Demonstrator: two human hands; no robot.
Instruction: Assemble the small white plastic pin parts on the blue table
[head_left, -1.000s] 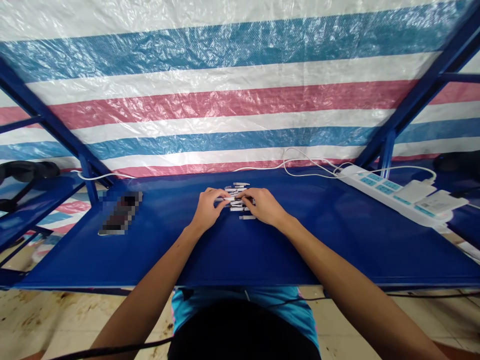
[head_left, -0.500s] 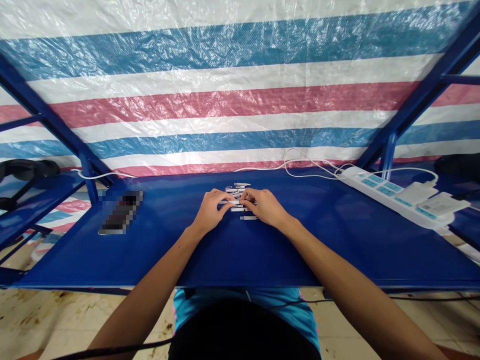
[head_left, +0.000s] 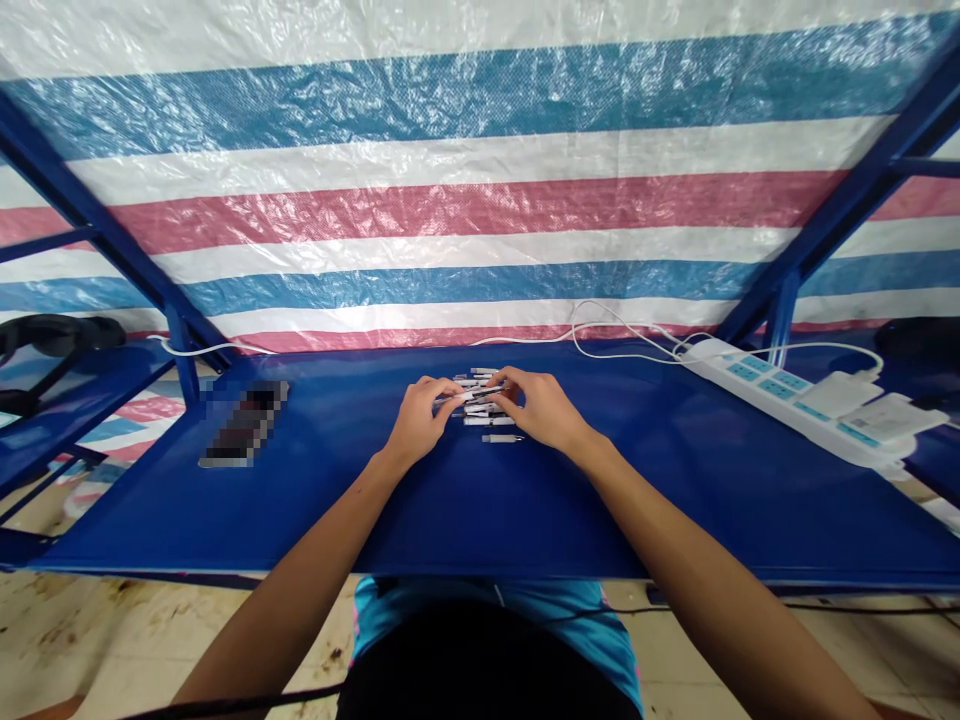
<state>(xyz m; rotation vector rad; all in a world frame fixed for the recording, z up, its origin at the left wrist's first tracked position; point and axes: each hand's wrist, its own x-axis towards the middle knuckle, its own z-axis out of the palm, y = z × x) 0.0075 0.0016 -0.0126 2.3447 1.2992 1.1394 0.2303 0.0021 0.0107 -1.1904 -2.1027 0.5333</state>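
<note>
Several small white pen-like pieces [head_left: 478, 410] lie in a loose heap on the blue table [head_left: 360, 520]. Just left of the heap, my left hand [head_left: 424, 420] pinches a slim white piece [head_left: 463, 396] between thumb and fingers. From the right, my right hand [head_left: 541, 410] has its thumb and fingertips closed around a thin dark-and-white piece over the heap. One white piece with a pointed tip [head_left: 502, 438] lies apart, nearer the front edge. The fingers hide part of the heap.
A phone-like object [head_left: 247, 425], blurred out, lies at the left. A white power strip [head_left: 802, 405] with plugged-in adapters sits at the right, and a white cable [head_left: 622, 350] runs along the back. Blue metal posts [head_left: 784, 310] flank the striped sheet [head_left: 480, 200].
My right hand has moved slightly right and opened a little wider, with a thin piece now showing at its fingertips. The lone piece near the front is now uncovered.
</note>
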